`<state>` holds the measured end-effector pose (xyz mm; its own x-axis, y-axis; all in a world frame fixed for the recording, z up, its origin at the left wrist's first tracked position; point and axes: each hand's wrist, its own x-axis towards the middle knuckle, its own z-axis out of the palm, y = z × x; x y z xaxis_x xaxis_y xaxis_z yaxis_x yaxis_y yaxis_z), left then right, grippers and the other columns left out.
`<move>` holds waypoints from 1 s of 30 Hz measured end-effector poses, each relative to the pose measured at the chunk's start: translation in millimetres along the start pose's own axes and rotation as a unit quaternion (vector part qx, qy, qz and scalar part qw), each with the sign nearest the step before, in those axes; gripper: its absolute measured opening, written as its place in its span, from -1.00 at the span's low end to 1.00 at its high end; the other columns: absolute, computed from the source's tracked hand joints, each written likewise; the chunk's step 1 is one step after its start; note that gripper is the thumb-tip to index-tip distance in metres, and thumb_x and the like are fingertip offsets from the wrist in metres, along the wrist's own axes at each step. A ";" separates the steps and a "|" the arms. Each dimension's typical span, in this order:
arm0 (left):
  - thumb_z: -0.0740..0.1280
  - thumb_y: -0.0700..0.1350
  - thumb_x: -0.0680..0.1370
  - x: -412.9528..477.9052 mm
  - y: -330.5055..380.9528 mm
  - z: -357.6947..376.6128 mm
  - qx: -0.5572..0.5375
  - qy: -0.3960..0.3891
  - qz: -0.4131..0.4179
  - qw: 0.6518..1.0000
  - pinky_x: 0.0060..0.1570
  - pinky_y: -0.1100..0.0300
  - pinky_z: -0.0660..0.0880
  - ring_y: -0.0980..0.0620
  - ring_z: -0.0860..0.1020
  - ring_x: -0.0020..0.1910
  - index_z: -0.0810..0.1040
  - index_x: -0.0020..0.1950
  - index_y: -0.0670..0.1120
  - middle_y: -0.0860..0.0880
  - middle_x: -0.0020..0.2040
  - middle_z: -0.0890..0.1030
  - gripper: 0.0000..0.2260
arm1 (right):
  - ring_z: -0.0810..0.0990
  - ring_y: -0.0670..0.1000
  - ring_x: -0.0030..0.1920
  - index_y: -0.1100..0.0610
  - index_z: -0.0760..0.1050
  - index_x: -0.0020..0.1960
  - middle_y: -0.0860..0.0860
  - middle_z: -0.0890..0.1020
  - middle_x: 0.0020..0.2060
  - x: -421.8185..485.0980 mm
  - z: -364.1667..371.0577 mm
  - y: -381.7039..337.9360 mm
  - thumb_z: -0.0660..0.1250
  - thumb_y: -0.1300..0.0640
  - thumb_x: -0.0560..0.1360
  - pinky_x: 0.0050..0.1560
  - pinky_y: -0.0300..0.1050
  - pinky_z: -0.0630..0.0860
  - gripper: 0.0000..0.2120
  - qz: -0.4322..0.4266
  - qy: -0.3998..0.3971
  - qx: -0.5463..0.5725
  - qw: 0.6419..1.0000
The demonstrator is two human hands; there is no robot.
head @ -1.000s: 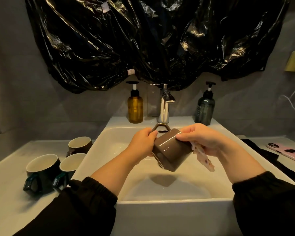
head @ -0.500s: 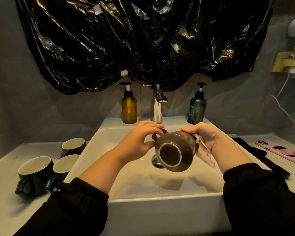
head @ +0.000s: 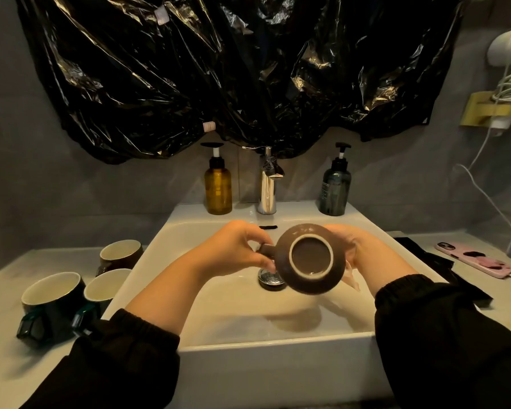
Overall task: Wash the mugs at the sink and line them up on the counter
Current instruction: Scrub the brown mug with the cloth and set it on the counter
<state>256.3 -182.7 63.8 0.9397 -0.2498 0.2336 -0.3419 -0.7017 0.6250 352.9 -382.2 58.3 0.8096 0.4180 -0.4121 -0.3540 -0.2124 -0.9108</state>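
Observation:
A brown mug (head: 310,258) hangs over the white sink (head: 266,340), tipped so its round base faces me. My left hand (head: 236,249) pinches its handle on the left side. On the mug's right side my right hand (head: 357,249) presses a pale pink cloth (head: 351,276), which hangs below the fingers. Three more mugs stand on the left counter: two dark green ones (head: 52,302) (head: 101,293) and a brown one (head: 120,256) behind them.
A chrome tap (head: 266,184) stands at the back of the sink between an amber pump bottle (head: 218,184) and a dark green one (head: 335,184). On the right counter lie a black cloth (head: 431,261) and a pink phone (head: 475,262). The drain plug (head: 270,278) sits under the mug.
The brown mug has been turned from lying sideways until its base points at me. My left hand shifted from the mug's rim side to its handle. The view tilted up a little.

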 end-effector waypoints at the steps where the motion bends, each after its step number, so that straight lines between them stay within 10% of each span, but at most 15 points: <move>1: 0.48 -0.23 0.40 -0.2 0.3 0.1 -0.035 0.003 -0.006 0.999 -0.09 0.08 0.59 0.11 0.57 -0.15 0.66 -0.13 -0.05 0.06 -0.21 0.62 -0.89 | 0.47 0.07 -0.31 0.23 0.56 -0.39 0.14 0.56 -0.38 2.1 -0.5 -0.2 0.43 0.14 0.31 -0.17 -0.12 0.36 -0.82 0.000 0.013 -0.015 1.000; 9: 0.32 -0.17 0.55 5.1 -5.8 6.5 -0.100 0.084 -0.084 0.988 -0.37 0.24 0.56 0.08 0.56 -0.29 0.51 -0.17 0.04 0.01 -0.25 0.57 -0.86 | 0.57 0.02 -0.23 0.26 0.51 -0.06 0.12 0.57 -0.22 9.1 8.9 -12.1 0.20 0.26 0.57 -0.13 -0.12 0.49 -0.87 -0.147 0.088 0.225 0.959; 12: 0.34 -0.13 0.54 7.1 -11.2 12.8 -0.048 0.075 -0.115 0.989 -0.39 0.27 0.51 0.04 0.54 -0.20 0.48 -0.20 0.09 0.07 -0.20 0.55 -0.84 | 0.58 0.05 -0.11 0.19 0.59 -0.09 0.13 0.62 -0.12 5.5 17.1 -7.4 0.22 0.25 0.57 -0.02 -0.07 0.50 -0.82 -0.249 0.115 0.015 0.962; 17: 0.36 -0.10 0.53 9.5 -16.1 16.1 -0.049 0.099 -0.132 0.985 -0.42 0.26 0.47 0.01 0.54 -0.20 0.49 -0.21 0.07 0.03 -0.22 0.56 -0.86 | 0.53 -0.09 -0.03 0.04 0.61 0.10 -0.09 0.60 -0.07 0.1 44.7 6.4 0.27 0.16 0.57 -0.11 -0.34 0.42 -0.82 -0.362 0.118 -0.317 0.869; 30: 0.33 -0.05 0.55 10.4 -18.0 9.8 -0.198 0.211 -0.190 0.938 -0.52 0.28 0.40 0.01 0.43 -0.37 0.57 -0.01 -0.08 -0.08 -0.21 0.55 -0.88 | 0.61 -0.09 0.04 0.13 0.70 -0.09 -0.07 0.65 -0.03 0.3 46.3 18.1 0.35 0.45 0.44 0.11 -0.29 0.50 -0.73 -0.560 0.118 -0.295 0.765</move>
<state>272.4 -179.2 47.7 0.9362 0.3135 0.1592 -0.0370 -0.3624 0.9313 325.1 -345.0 40.6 0.5377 0.4740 0.6973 0.8400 -0.2294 -0.4918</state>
